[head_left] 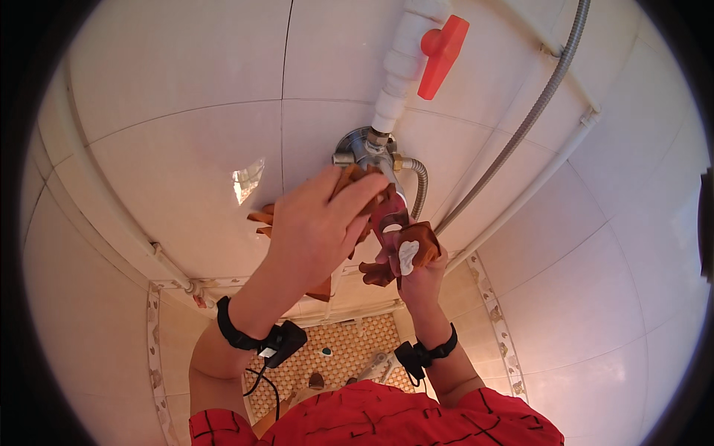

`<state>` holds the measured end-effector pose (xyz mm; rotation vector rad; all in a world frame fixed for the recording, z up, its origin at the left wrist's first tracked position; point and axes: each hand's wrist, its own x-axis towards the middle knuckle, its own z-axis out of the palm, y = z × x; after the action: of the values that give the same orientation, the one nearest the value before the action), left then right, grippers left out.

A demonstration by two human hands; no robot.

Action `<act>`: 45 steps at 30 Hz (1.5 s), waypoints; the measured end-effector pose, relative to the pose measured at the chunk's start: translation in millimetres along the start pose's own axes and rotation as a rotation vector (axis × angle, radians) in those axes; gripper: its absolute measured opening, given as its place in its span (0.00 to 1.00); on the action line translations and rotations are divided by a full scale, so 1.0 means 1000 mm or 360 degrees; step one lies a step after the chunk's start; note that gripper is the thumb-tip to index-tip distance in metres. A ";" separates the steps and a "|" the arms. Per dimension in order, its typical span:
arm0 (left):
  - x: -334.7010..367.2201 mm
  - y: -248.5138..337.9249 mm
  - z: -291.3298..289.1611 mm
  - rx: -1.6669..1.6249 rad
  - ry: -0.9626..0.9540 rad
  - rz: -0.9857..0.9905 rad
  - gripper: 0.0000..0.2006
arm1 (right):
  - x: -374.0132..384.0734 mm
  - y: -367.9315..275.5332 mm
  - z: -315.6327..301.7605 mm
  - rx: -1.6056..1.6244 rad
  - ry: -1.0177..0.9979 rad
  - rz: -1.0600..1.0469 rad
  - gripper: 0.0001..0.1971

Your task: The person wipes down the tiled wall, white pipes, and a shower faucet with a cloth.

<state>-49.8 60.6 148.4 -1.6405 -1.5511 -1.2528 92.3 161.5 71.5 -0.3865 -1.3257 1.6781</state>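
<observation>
Left hand [312,219]: fingers clamped on brown cloth [349,178] | right hand [424,286]: fingers hidden, can't tell | cloth at tap [367,151], not yet set down

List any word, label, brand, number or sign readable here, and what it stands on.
None can be read.
Red valve handle: no legible mark.
White patch on brown item: no readable lettering.
Left wrist device: pale spot, too small to make out.
Red shirt: black lines, no readable text.

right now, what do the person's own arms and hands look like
The left hand and right hand are gloveless. Each wears a black wrist strap, small black box and thin black cable. Short red fabric sleeves carry black lines.
</observation>
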 end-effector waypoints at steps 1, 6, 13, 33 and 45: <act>0.012 -0.001 0.000 0.0064 -0.0078 0.0005 0.16 | 0.001 0.000 0.000 -0.0031 -0.0030 -0.0031 0.13; 0.031 -0.003 -0.001 0.0092 -0.0244 -0.0011 0.14 | 0.000 -0.001 0.001 0.0126 -0.0049 0.0006 0.11; -0.042 -0.003 0.017 -0.0090 0.0270 -0.0202 0.19 | 0.003 0.000 -0.003 0.0082 -0.0039 0.0076 0.12; -0.041 -0.008 0.016 -0.0333 0.0559 -0.0393 0.14 | 0.002 -0.001 -0.010 -0.0019 -0.0104 -0.0040 0.07; -0.084 -0.023 0.051 -0.0124 0.0011 -0.0309 0.21 | 0.000 0.004 -0.017 -0.0155 -0.0034 -0.0136 0.10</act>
<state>-50.2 71.8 48.0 -1.5603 -1.7102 -1.4344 103.1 171.5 61.4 -0.3645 -1.4235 1.5553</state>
